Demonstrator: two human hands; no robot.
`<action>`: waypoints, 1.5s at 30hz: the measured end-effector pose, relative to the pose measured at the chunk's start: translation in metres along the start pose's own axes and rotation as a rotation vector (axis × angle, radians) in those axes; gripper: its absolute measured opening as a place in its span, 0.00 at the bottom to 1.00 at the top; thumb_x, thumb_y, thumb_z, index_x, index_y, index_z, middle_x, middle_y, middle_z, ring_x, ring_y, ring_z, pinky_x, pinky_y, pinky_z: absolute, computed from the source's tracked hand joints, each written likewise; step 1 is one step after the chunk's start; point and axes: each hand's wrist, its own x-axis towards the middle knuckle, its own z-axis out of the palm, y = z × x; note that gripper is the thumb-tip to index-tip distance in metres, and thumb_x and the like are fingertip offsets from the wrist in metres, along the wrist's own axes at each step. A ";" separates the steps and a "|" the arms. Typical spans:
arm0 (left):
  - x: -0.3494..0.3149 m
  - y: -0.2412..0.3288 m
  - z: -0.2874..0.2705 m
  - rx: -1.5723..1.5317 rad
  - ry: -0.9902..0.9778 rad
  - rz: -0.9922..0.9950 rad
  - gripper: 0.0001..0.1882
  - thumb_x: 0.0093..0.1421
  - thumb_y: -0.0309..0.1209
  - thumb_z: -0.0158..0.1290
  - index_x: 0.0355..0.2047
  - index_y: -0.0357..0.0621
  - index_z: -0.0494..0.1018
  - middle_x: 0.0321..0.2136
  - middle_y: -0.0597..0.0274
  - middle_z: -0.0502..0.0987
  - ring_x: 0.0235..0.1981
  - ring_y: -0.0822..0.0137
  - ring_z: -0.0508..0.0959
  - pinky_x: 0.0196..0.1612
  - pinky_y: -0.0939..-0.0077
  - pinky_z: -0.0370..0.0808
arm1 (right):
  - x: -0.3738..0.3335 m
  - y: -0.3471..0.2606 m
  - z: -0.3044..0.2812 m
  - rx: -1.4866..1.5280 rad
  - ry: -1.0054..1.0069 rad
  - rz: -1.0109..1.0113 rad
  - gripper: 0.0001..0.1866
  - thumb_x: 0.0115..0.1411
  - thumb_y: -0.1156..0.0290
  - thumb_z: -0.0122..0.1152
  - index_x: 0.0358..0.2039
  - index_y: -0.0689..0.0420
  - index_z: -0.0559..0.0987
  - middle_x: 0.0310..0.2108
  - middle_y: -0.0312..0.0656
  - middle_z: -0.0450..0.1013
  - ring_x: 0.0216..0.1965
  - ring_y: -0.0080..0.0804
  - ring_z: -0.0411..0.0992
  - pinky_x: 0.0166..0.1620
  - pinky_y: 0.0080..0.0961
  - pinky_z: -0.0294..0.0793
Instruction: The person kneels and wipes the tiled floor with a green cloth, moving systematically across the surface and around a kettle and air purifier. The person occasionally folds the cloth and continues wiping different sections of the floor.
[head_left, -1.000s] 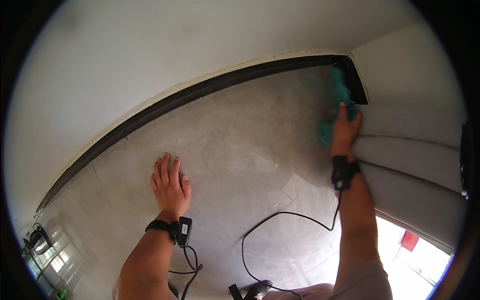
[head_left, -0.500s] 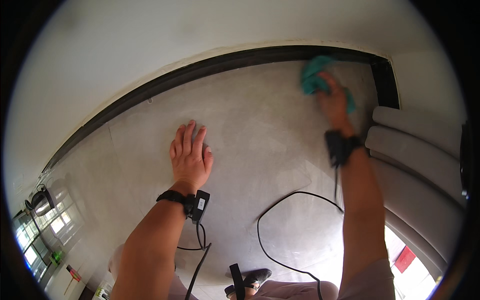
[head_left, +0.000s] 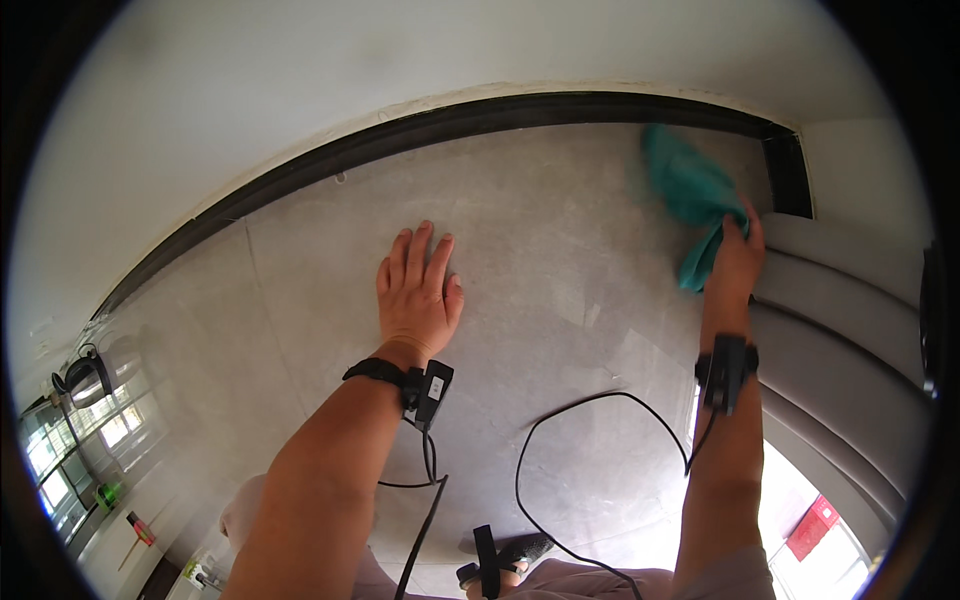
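Note:
My left hand (head_left: 415, 292) lies flat on the grey tiled floor (head_left: 540, 270), fingers spread, holding nothing. At the far right, my right hand (head_left: 737, 250) grips one end of a teal cloth (head_left: 690, 180). The cloth's free part trails toward the dark skirting board, slightly blurred by motion; a lower fold hangs beside my hand. Some of my right fingers are hidden in the cloth. A black strapped device sits on each wrist, with a cable running from it.
A dark skirting board (head_left: 480, 112) edges the white wall and turns a corner at right. Grey padded furniture (head_left: 840, 310) stands close to my right arm. A black cable (head_left: 518, 470) loops over the floor. A red item (head_left: 812, 528) lies at lower right.
My right hand has pulled back and right from the skirting board, and the teal cloth now stretches out from it. The left hand stays flat; the whole view has shifted slightly.

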 end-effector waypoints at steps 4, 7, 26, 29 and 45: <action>0.001 0.000 0.001 0.022 0.037 0.015 0.25 0.57 0.36 0.47 0.57 0.52 0.64 0.62 0.58 0.59 0.63 0.52 0.57 0.61 0.55 0.54 | 0.041 0.049 0.054 -0.870 -0.130 -0.396 0.21 0.54 0.73 0.57 0.51 0.58 0.75 0.51 0.47 0.72 0.48 0.41 0.72 0.51 0.29 0.71; 0.001 -0.001 0.002 0.031 0.044 0.033 0.25 0.57 0.36 0.47 0.56 0.51 0.64 0.62 0.57 0.59 0.62 0.51 0.57 0.60 0.54 0.55 | -0.003 0.065 0.119 -0.634 -0.171 -0.763 0.20 0.49 0.76 0.55 0.45 0.53 0.79 0.52 0.48 0.71 0.50 0.46 0.70 0.52 0.34 0.71; 0.008 0.003 0.015 0.074 0.183 0.095 0.22 0.61 0.36 0.45 0.56 0.52 0.65 0.61 0.60 0.61 0.62 0.54 0.59 0.60 0.57 0.56 | -0.045 -0.023 -0.070 -0.331 -0.280 -0.174 0.21 0.57 0.82 0.48 0.48 0.50 0.79 0.40 0.38 0.78 0.38 0.22 0.74 0.42 0.18 0.72; 0.010 0.003 0.019 0.070 0.192 0.093 0.21 0.61 0.37 0.44 0.55 0.53 0.65 0.60 0.60 0.61 0.62 0.54 0.59 0.60 0.55 0.56 | -0.011 0.019 -0.070 -0.645 -0.111 -0.076 0.22 0.54 0.81 0.49 0.47 0.49 0.80 0.38 0.40 0.78 0.36 0.23 0.74 0.39 0.20 0.71; 0.013 0.005 0.024 0.027 0.198 0.110 0.22 0.61 0.39 0.44 0.56 0.52 0.65 0.61 0.58 0.61 0.63 0.55 0.57 0.62 0.54 0.56 | -0.436 -0.019 -0.094 -0.369 -0.550 0.376 0.26 0.35 0.90 0.44 0.30 0.52 0.82 0.41 0.42 0.74 0.48 0.44 0.69 0.54 0.33 0.66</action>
